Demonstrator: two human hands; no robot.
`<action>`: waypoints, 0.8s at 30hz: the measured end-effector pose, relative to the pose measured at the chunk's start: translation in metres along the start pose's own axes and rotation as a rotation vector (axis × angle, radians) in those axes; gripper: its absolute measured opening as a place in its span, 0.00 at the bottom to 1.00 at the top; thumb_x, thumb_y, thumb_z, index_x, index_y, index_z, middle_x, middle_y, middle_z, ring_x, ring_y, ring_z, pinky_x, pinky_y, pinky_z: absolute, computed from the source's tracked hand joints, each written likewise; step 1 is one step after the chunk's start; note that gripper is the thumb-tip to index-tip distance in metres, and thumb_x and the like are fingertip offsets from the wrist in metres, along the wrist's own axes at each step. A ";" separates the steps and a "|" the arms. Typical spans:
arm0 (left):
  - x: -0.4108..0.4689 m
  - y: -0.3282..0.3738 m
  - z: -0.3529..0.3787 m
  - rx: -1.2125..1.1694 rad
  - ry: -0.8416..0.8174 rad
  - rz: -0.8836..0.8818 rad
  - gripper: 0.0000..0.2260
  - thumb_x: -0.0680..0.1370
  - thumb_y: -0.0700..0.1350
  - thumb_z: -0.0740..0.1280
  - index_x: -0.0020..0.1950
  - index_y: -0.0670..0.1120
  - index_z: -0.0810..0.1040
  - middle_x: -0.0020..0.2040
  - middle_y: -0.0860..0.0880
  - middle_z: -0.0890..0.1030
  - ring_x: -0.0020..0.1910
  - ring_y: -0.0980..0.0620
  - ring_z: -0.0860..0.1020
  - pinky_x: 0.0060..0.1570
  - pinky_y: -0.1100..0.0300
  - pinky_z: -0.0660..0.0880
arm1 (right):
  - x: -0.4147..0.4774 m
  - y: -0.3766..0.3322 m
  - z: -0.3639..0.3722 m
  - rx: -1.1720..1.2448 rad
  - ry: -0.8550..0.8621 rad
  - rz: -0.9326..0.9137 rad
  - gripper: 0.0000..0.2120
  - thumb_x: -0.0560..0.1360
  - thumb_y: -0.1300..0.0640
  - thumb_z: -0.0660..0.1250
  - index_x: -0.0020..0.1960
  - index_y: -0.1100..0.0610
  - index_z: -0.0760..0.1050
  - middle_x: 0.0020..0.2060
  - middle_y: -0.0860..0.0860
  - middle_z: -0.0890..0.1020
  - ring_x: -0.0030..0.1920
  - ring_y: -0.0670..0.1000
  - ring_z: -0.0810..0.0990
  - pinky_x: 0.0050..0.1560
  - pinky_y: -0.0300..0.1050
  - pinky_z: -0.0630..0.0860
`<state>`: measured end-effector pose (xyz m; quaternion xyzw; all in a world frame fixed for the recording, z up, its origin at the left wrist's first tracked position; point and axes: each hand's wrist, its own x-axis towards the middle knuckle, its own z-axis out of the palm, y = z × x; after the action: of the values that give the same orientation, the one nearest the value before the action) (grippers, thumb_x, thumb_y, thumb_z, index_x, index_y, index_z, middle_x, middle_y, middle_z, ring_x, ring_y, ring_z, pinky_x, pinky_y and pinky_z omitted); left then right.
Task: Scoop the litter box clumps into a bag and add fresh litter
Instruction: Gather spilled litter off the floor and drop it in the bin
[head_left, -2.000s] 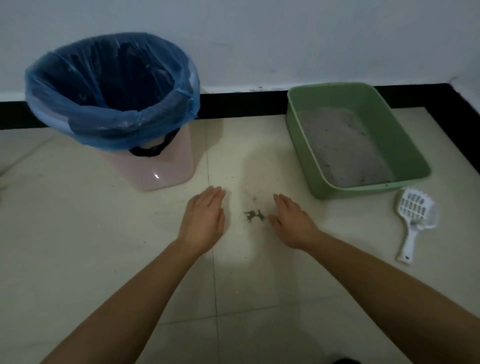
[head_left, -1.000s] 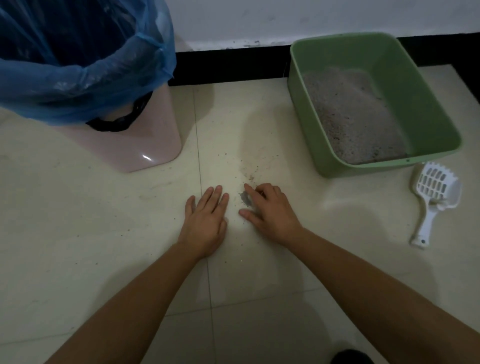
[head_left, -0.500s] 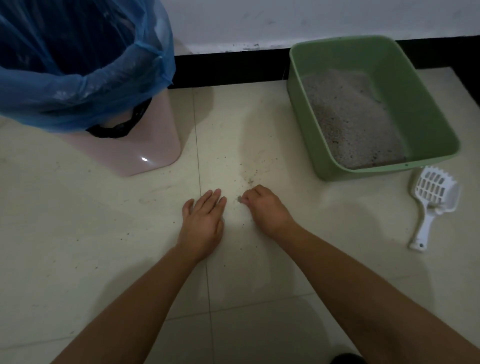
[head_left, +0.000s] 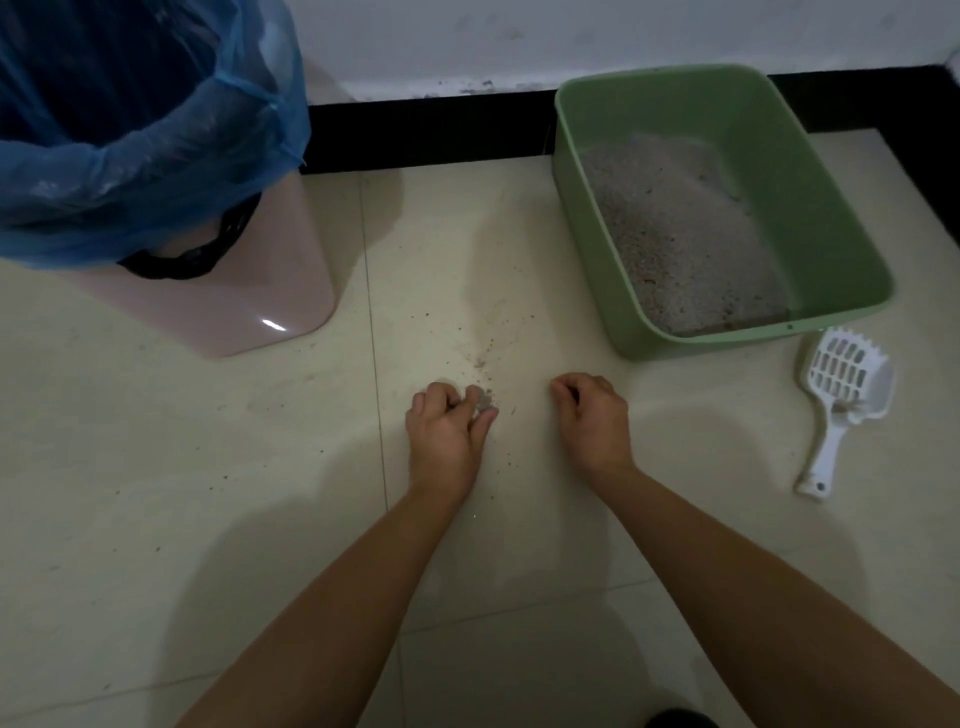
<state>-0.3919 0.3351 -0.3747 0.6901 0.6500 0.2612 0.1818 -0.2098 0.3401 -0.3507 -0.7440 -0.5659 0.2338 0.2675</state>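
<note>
A small grey clump (head_left: 484, 401) lies on the floor (head_left: 208, 493), pinched between the curled fingers and thumb of the left hand (head_left: 447, 436). Loose crumbs (head_left: 483, 358) trail away just beyond it. The right hand (head_left: 592, 423) rests nearby, apart from the left, fingers tucked under; I can see nothing in it. Further off to the right sits the green box (head_left: 727, 109) with grey litter (head_left: 685, 234) inside, a white scoop (head_left: 844, 384) lying just beside its near corner. On the far left stands a pink bin (head_left: 249, 306) lined with a blue bag (head_left: 156, 171).
</note>
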 end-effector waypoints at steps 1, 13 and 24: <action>0.001 0.002 0.001 -0.026 0.026 -0.012 0.18 0.75 0.54 0.64 0.51 0.43 0.85 0.43 0.45 0.73 0.42 0.44 0.72 0.44 0.55 0.69 | 0.000 0.000 0.001 0.006 0.007 0.002 0.07 0.79 0.60 0.67 0.52 0.61 0.82 0.46 0.58 0.81 0.46 0.58 0.79 0.48 0.35 0.65; 0.030 0.004 -0.001 0.124 -0.180 0.246 0.07 0.78 0.41 0.66 0.49 0.39 0.82 0.46 0.41 0.79 0.44 0.42 0.80 0.46 0.58 0.74 | 0.009 -0.001 -0.001 -0.011 -0.047 -0.021 0.07 0.80 0.59 0.66 0.52 0.60 0.81 0.47 0.58 0.80 0.48 0.57 0.79 0.48 0.36 0.64; 0.078 0.033 -0.159 -0.079 0.153 0.168 0.06 0.82 0.42 0.63 0.47 0.44 0.76 0.45 0.47 0.76 0.43 0.56 0.71 0.44 0.73 0.62 | 0.066 -0.135 -0.049 0.208 0.082 -0.124 0.09 0.81 0.53 0.64 0.52 0.57 0.81 0.41 0.48 0.79 0.44 0.47 0.76 0.46 0.39 0.69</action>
<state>-0.4591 0.3952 -0.2190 0.7124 0.5912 0.3527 0.1362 -0.2583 0.4261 -0.2281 -0.6850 -0.5719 0.2435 0.3801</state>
